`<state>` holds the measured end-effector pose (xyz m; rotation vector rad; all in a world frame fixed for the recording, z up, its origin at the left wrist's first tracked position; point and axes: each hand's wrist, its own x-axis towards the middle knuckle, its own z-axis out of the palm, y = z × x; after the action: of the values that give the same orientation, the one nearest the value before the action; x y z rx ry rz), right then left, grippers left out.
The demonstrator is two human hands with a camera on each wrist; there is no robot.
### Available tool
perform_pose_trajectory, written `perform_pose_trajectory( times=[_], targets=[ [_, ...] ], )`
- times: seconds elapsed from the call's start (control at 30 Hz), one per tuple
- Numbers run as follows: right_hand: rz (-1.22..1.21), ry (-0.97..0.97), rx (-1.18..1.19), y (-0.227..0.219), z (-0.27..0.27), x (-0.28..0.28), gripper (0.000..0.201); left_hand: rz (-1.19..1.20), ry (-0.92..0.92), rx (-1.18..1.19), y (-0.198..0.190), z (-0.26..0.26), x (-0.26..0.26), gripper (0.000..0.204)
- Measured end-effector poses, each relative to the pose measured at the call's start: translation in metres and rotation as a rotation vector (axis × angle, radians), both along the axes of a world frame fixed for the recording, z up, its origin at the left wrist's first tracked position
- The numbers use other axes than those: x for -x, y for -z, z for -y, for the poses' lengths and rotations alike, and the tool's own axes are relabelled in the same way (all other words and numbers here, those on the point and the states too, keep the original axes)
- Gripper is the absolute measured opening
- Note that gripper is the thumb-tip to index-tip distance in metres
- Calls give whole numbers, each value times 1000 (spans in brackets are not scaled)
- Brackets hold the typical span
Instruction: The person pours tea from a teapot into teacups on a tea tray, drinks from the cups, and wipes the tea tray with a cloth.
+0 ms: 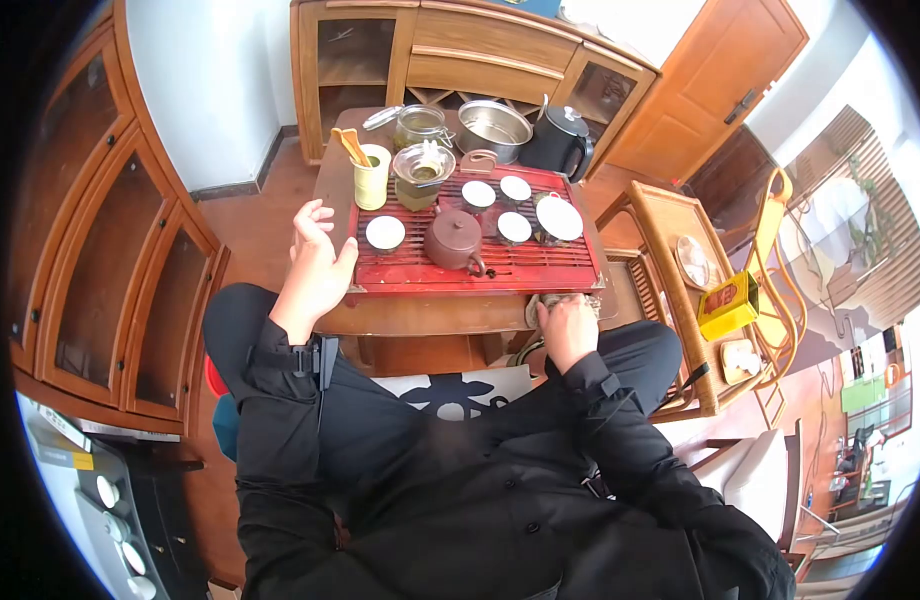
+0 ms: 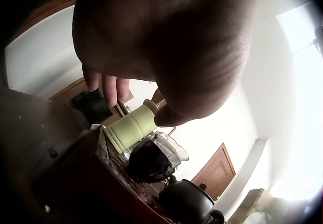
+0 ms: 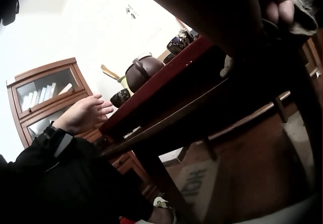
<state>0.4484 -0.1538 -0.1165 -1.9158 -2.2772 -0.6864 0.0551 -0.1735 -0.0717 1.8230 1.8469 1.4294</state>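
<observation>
The left hand (image 1: pixel 318 268) is raised beside the left edge of the red tea tray (image 1: pixel 410 275), fingers apart and slightly bent, holding nothing. Nearest to it are a white-lined cup (image 1: pixel 385 233) and a pale green holder (image 1: pixel 372 180) with wooden tools. At the table's front right edge, the right hand (image 1: pixel 569 328) grips a crumpled patterned cloth (image 1: pixel 533 310); in the right wrist view the cloth (image 3: pixel 304 16) shows by its fingers. A brown teapot (image 1: pixel 454 238) sits mid-tray, with several cups to its right and a strainer (image 1: pixel 424 162) on a glass pitcher behind.
Behind the tray stand a glass jar (image 1: pixel 421 126), a steel pot (image 1: pixel 494 128) and a black kettle (image 1: pixel 558 140). To the right, a wicker stand (image 1: pixel 670 215) holds a yellow tin (image 1: pixel 728 305). A wooden cabinet (image 1: pixel 130 230) is at the left.
</observation>
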Motion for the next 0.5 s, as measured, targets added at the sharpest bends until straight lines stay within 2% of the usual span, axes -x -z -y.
perform_pose_trajectory(
  times=[0.13,0.2,0.33,0.4,0.5],
  targets=[
    [-72,96,116,-4,3,21,51,5,4,-5,-1,2,1,71],
    [-29,-30,49,-3,9,24,52,-3,-5,6,0,2,2,70],
    [-88,-108,79,-9,20,46,52,-12,-1,1,0,1,1,71],
    [-86,-124,96,-8,20,57,56,-5,2,27,0,2,1,71],
    [-69,-120,160,-18,23,74,78,0,12,41,1,2,2,72]
  ],
)
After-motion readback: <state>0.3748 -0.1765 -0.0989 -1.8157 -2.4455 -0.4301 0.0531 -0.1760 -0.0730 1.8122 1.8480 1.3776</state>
